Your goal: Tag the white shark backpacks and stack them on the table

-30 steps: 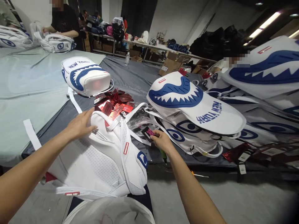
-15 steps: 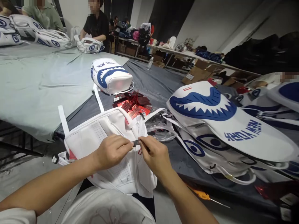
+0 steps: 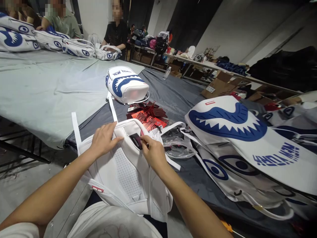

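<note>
A white backpack (image 3: pixel 123 172) lies back-side up over the table's near edge, in front of me. My left hand (image 3: pixel 103 139) rests on its upper part with the fingers spread flat. My right hand (image 3: pixel 153 152) pinches a small dark tag (image 3: pixel 136 140) against the top of the backpack, near the carry handle. Just behind the backpack sits a pile of red hang tags (image 3: pixel 147 116).
A stack of white backpacks with a blue shark-mouth print (image 3: pixel 235 132) fills the right. Another such backpack (image 3: pixel 126 85) stands further back on the grey cloth (image 3: pixel 37 89). Clear plastic bags (image 3: pixel 177 147) lie beside my right hand. People sit at the far left with more backpacks.
My left hand has let go of the tag and moved left, flat onto the backpack. My right hand has carried the dark tag up to the backpack's top edge. The view shifted slightly left.
</note>
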`<state>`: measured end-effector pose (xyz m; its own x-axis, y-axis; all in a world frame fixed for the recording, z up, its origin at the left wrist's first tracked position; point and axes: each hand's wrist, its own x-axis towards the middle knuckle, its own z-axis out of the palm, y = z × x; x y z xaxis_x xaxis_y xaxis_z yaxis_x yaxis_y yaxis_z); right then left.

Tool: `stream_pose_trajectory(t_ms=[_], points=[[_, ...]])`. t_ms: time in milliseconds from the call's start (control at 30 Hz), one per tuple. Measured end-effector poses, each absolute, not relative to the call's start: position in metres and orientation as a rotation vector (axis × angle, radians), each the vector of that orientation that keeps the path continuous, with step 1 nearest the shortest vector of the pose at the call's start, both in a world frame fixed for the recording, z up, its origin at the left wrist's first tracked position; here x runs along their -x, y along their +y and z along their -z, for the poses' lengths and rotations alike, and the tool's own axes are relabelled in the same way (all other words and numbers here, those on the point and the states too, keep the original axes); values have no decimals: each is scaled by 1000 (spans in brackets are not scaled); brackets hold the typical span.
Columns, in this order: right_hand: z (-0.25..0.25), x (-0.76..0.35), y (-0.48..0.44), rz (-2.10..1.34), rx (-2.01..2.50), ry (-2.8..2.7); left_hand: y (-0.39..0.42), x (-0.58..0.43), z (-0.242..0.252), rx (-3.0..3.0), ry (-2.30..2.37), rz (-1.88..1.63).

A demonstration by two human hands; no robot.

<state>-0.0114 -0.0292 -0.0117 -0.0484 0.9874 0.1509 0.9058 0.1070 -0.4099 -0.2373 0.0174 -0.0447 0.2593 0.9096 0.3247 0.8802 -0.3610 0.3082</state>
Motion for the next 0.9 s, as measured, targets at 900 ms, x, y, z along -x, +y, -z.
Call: stream_pose_trajectory(t_ms=[900], points=[[-4,63,33,-226,1577,-2613,20,249,67,-2656,1700,-831]])
